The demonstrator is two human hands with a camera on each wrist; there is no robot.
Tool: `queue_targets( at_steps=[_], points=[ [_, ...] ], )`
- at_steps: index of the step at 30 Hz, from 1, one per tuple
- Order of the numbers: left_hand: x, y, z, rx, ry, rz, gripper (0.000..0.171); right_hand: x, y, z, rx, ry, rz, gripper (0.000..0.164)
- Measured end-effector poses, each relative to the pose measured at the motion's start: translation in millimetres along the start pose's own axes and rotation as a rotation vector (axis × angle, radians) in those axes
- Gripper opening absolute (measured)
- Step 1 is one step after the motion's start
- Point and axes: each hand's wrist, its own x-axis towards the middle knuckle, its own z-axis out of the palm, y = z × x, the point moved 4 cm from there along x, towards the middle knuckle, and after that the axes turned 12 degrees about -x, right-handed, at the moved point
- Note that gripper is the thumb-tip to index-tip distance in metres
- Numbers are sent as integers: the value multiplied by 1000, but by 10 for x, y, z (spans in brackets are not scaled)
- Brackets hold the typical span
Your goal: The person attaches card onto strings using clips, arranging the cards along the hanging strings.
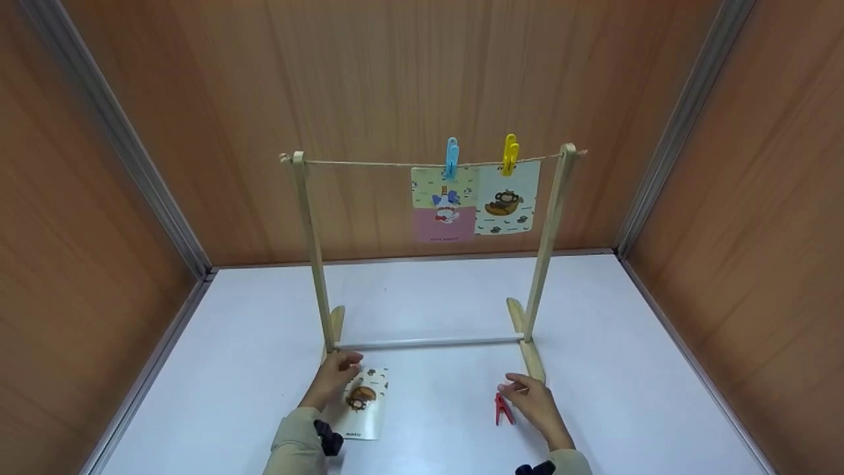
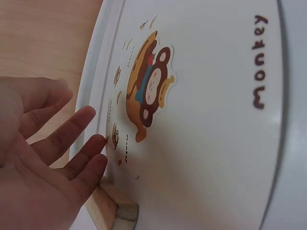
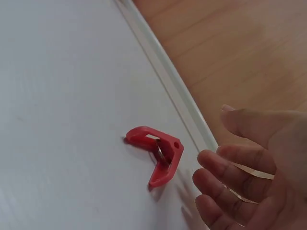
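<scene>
My left hand (image 1: 335,377) is over the far left edge of a monkey card (image 1: 369,412) lying on the white table. In the left wrist view its fingers (image 2: 79,158) are loosely spread, with nothing between them. Beside a red clothespin (image 1: 503,409) on the table is my right hand (image 1: 533,400). The right wrist view shows the clothespin (image 3: 160,155) lying on its side, a small gap away from the relaxed fingers (image 3: 230,177).
A wooden rack (image 1: 552,231) with a string (image 1: 369,163) stands behind the hands. A blue clothespin (image 1: 452,158) holds a green-and-pink card (image 1: 443,227); a yellow clothespin (image 1: 510,156) holds another monkey card (image 1: 491,181). A white bar (image 1: 428,342) joins the posts low down.
</scene>
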Motion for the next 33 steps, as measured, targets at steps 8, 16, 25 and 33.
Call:
queue_targets(
  at_steps=[8, 16, 25, 33],
  points=[
    [17, -5, 5, 93, -41, -16, 38, -71, 80, 43, -45, -58, 66, 40],
    [22, 22, 35, 221, -109, 6, 44, -125, 53, 76, -84, -96, -13, 39],
    [51, 5, 17, 265, -113, -41, 48, -156, 36, 121, -117, -153, -47, 49],
    [66, -9, 51, 306, -120, -38, 48, -125, 30, 162, -144, -174, -45, 48]
  ],
)
